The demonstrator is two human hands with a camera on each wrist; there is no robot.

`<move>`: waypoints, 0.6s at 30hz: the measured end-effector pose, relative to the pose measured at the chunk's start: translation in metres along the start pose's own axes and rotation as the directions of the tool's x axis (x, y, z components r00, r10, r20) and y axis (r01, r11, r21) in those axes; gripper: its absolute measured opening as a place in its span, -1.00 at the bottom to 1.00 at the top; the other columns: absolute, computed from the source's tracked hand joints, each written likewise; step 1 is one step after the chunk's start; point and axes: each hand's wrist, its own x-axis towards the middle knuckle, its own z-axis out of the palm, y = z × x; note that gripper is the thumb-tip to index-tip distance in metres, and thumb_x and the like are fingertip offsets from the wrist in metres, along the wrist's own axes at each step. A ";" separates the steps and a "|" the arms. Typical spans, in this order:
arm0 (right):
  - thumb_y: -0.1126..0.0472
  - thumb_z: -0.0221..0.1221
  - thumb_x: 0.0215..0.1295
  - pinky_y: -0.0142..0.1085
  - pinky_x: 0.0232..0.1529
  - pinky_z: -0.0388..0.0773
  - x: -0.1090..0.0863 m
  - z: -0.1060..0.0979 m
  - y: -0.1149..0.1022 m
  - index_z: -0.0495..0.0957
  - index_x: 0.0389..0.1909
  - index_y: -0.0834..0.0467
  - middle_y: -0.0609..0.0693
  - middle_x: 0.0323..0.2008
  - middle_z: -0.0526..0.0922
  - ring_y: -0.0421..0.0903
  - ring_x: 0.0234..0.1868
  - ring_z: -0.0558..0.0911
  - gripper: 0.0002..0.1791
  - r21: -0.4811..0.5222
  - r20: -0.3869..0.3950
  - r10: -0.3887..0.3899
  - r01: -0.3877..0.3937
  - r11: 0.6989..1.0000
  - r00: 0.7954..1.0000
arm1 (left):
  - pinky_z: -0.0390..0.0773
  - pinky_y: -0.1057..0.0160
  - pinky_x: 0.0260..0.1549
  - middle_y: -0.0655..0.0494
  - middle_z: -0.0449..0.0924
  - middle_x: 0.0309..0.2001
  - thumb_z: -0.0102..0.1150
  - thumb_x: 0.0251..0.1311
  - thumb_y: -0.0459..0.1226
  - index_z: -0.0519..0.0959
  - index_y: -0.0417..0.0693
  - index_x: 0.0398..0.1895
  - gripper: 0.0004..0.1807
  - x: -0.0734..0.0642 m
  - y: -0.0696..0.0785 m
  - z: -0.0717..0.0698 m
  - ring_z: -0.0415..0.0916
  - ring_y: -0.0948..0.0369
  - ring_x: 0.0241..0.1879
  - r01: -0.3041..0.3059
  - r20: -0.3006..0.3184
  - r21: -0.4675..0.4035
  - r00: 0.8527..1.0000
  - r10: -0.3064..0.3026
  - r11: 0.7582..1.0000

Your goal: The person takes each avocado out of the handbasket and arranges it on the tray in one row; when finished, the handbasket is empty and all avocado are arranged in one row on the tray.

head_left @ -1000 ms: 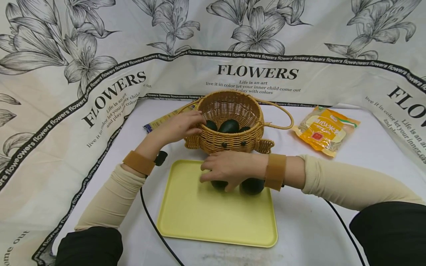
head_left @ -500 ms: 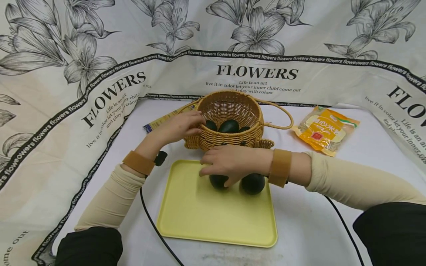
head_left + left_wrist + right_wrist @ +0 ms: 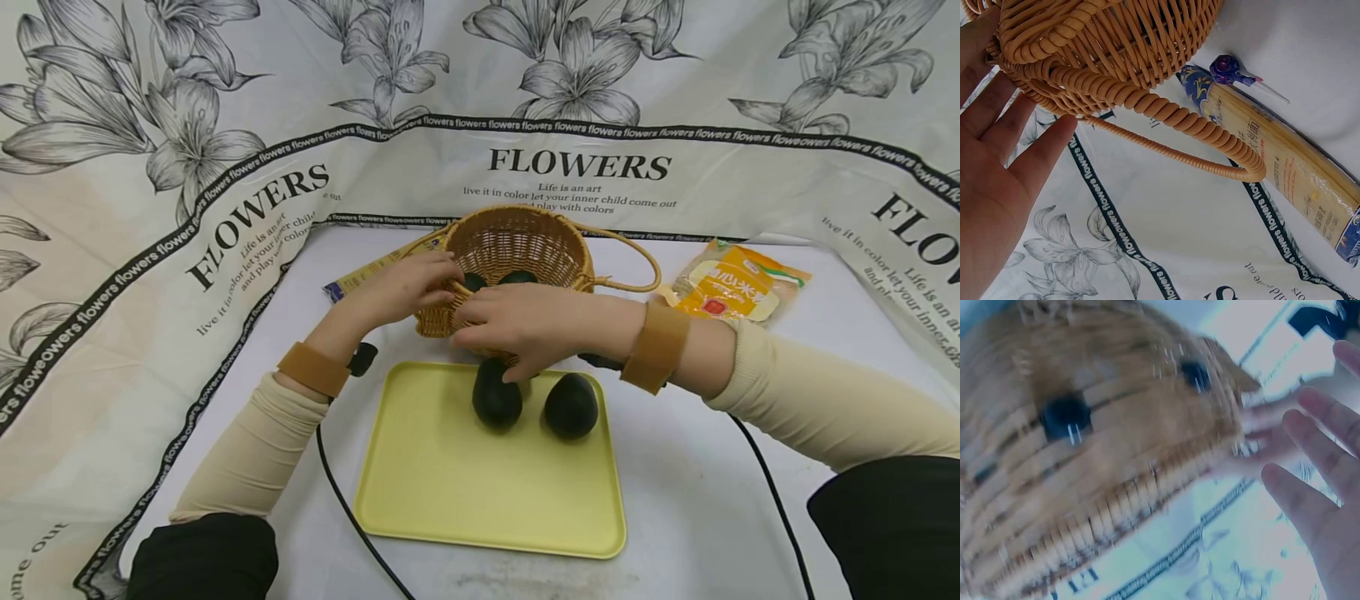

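Note:
My left hand (image 3: 408, 287) holds the left rim of a round wicker basket (image 3: 525, 237), fingers over the rim and thumb outside. In the left wrist view its fingertips reach the woven side beside the looped handle (image 3: 1166, 115). Dark avocados (image 3: 517, 277) lie inside the basket, partly hidden by my right hand (image 3: 525, 325). That hand hovers palm down before the basket, fingers spread and holding nothing. Below it, a dark pear-shaped avocado (image 3: 497, 400) and another avocado (image 3: 572, 408) rest on a yellow tray (image 3: 487, 500). The right wrist view is blurred.
An orange bag of food (image 3: 738, 287) lies right of the basket. Behind my left hand is a long pack of spaghetti (image 3: 1285, 162), with a wrapped lollipop (image 3: 1225, 69) beside it. Black cables (image 3: 345, 492) run from both wrists. A flower-printed cloth (image 3: 577, 75) hangs behind.
My right hand has risen off the tray toward the basket's front, uncovering both avocados on the tray. My left hand has stayed at the rim.

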 end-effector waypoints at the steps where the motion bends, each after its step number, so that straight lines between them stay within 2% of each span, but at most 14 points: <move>1: 0.01 0.41 -0.06 -0.14 0.13 0.46 -0.001 -0.004 0.003 0.44 0.12 0.05 0.04 0.09 0.47 -0.01 0.10 0.47 -0.33 0.006 -0.015 0.008 -0.007 1.000 1.000 | 0.33 0.10 0.30 0.00 0.50 0.09 0.06 0.32 -0.23 0.53 -0.08 0.03 -0.74 0.000 0.000 0.000 0.21 -0.02 0.37 0.000 0.000 0.000 1.000 0.000 1.000; 7: 0.05 0.38 -0.04 -0.10 0.17 0.46 -0.008 -0.024 0.017 0.41 0.19 0.05 0.10 0.15 0.45 0.02 0.16 0.46 -0.30 0.021 -0.068 0.072 -0.071 0.997 0.995 | 0.34 0.08 0.29 -0.04 0.46 0.17 0.07 0.31 -0.20 0.51 -0.08 0.09 -0.68 0.000 0.000 -0.001 0.20 0.00 0.37 0.020 0.009 0.026 1.000 -0.020 0.999; 12: 0.01 0.40 -0.03 -0.08 0.19 0.45 -0.009 -0.032 0.028 0.39 0.21 0.05 0.10 0.17 0.44 0.04 0.19 0.45 -0.27 0.000 -0.038 0.127 -0.127 0.992 0.991 | 0.34 0.09 0.29 -0.03 0.45 0.19 0.07 0.31 -0.19 0.51 -0.07 0.09 -0.68 0.000 0.000 -0.001 0.21 0.01 0.37 0.026 0.010 0.029 1.000 -0.026 0.999; 18: 0.05 0.37 0.00 -0.07 0.16 0.45 -0.010 -0.037 0.046 0.41 0.19 0.03 0.10 0.13 0.46 0.04 0.14 0.46 -0.33 -0.016 -0.019 0.203 -0.204 0.979 0.979 | 0.32 0.10 0.31 0.00 0.47 0.15 0.07 0.31 -0.19 0.53 -0.05 0.03 -0.73 0.000 0.000 0.000 0.22 0.03 0.36 0.028 -0.001 0.020 1.000 -0.028 0.999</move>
